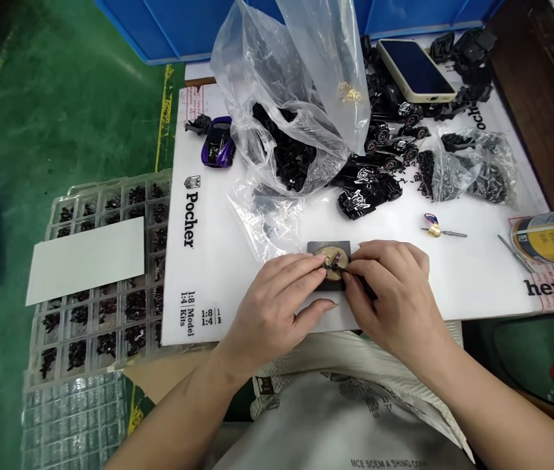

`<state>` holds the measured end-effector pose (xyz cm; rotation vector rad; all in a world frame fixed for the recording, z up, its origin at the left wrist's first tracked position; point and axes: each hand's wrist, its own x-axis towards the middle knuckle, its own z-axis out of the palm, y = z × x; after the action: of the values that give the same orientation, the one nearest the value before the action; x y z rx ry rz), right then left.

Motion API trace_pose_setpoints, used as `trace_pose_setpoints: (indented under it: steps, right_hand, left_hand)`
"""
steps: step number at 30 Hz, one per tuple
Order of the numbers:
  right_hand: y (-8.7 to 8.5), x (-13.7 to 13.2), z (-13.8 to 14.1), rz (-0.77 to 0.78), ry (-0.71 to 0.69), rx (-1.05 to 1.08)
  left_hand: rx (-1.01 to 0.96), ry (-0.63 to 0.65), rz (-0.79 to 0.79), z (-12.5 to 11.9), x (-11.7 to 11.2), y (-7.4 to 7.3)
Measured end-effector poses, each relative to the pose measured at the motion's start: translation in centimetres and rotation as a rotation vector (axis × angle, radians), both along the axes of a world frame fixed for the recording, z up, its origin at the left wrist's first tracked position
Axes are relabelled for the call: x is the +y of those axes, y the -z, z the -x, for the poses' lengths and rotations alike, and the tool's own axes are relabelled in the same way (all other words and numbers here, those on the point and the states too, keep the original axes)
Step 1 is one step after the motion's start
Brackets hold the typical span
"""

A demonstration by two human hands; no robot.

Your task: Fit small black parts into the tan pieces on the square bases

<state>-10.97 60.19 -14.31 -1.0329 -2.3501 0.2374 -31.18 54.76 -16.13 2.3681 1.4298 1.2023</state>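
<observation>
My left hand (277, 307) and my right hand (394, 294) meet low at the middle of a white Pocher-printed board (218, 287). Between their fingertips is a small dark metal part (335, 263), held just above a round tan disc (331, 274). The left fingers pinch that part. The disc lies on a dark square pad (318, 249). My right fingers grip a slim dark tool (365, 287), whose tip meets the part. The fingers hide most of the disc and the part's shape.
On the board lie a screwdriver (443, 228), a black model car body (367, 196), a purple car body (218, 142), bagged black parts (286, 98) and a phone (416, 70). A spray can (553, 234) stands right. A compartment tray (100, 281) sits left, above a green floor.
</observation>
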Motion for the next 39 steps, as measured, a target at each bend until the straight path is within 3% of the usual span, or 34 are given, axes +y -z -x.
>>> trace_pose_setpoints:
  steps: [16,39]
  right_hand:
    - [0.8,-0.8,0.4,-0.099,0.07,0.062]
    - [1.1,-1.8,0.9,-0.104,0.09,0.065]
  left_hand:
    - [0.082,0.021,0.003,0.0,-0.4,0.1]
    - [0.173,0.005,0.036,-0.1,-0.1,0.0]
